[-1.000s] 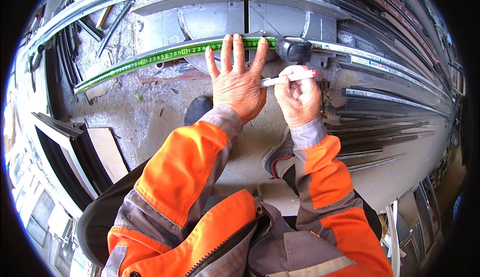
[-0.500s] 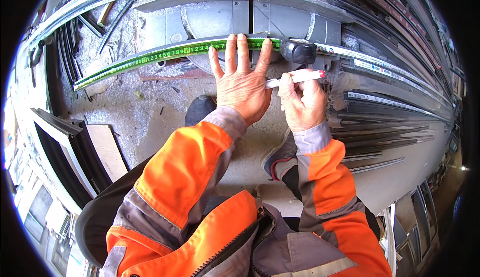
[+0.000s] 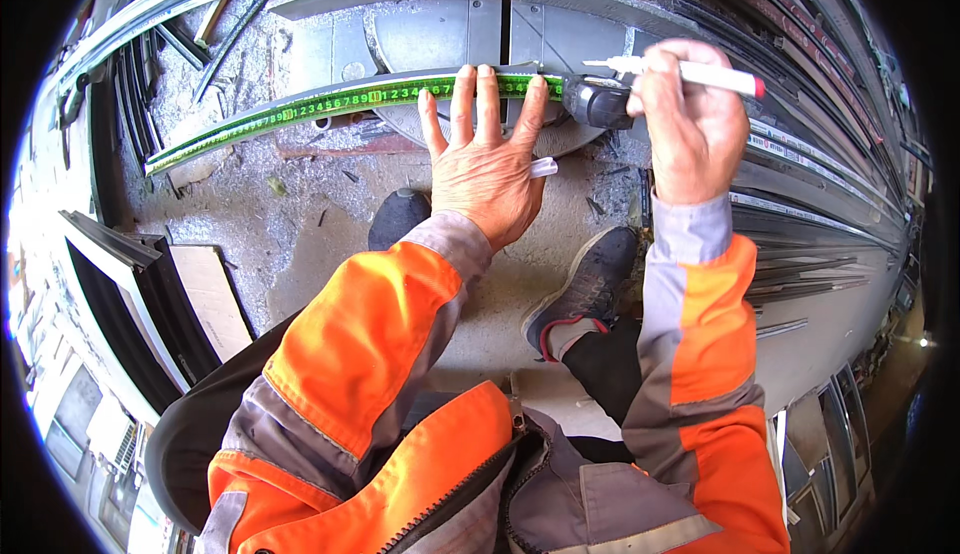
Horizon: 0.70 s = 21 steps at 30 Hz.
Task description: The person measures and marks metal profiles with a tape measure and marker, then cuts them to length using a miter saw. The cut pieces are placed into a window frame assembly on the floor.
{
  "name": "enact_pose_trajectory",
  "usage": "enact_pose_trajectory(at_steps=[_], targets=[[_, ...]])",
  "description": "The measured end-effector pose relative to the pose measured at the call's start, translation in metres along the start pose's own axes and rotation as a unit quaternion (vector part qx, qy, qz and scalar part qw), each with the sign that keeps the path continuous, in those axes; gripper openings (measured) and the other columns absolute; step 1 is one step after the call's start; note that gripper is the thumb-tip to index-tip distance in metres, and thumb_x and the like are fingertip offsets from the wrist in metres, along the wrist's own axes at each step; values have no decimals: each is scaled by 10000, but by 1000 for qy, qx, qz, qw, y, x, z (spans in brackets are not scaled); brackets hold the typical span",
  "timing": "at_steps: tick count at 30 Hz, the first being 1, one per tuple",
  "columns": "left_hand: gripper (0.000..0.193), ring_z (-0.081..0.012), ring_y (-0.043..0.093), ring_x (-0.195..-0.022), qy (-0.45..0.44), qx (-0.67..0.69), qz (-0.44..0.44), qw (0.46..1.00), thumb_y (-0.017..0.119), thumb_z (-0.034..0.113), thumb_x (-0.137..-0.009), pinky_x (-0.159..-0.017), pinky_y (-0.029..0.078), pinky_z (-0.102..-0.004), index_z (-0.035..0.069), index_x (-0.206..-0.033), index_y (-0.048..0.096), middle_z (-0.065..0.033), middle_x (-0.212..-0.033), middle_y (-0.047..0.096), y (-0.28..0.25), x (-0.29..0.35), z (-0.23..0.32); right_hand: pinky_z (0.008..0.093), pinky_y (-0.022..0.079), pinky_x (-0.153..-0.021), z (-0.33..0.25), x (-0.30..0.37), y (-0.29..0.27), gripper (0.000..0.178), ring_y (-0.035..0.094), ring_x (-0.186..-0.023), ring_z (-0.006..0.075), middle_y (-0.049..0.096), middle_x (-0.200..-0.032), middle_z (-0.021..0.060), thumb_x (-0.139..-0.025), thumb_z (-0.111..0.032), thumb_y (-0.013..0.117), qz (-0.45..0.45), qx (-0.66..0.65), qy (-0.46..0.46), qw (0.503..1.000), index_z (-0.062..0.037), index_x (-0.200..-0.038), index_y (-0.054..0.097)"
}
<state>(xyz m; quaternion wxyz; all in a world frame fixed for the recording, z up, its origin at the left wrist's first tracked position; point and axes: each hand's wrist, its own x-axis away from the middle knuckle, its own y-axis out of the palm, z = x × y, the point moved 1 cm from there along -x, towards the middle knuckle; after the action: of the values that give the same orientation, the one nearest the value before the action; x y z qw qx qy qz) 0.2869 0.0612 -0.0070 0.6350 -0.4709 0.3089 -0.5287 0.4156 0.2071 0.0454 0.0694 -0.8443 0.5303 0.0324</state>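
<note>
Fingers of the right hand (image 3: 695, 134) grip an uncapped marker (image 3: 715, 76) near the black tape case (image 3: 600, 104), upper right of centre, while the left hand's (image 3: 485, 179) spread fingers, white cap (image 3: 543, 167) by the thumb, steady the extended, number-printed green tape blade (image 3: 330, 107) at upper centre, any mark indiscernible, labels on strips (image 3: 800, 161) at right unreadable.

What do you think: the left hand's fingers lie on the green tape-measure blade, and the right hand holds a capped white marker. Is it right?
Not quite: the head view shows the right hand holding the white marker uncapped, its tip bare; the cap is beside the left hand, whose fingers do lie on the green tape-measure blade.
</note>
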Motion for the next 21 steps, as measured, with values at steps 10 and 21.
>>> enact_pose_trajectory(at_steps=[10,21], targets=[[923,-486,224,-1570,-5,5,16,1000,753,360,-840,-1244,75,-735,282,-1669,353,-306,-1651,288,4,1,-1,269,569,-711,30,-38,15,90,697,-788,78,725,-840,13,-984,-101,741,-177,101,30,978,-42,-1005,676],[865,-479,212,-1585,-11,18,32,999,717,371,-851,-1240,68,-750,278,-1644,383,-290,-1667,288,9,2,-2,265,572,-708,35,-39,18,79,699,-789,61,731,-830,3,-982,-98,748,-226,125,10,966,-50,-1003,689]])
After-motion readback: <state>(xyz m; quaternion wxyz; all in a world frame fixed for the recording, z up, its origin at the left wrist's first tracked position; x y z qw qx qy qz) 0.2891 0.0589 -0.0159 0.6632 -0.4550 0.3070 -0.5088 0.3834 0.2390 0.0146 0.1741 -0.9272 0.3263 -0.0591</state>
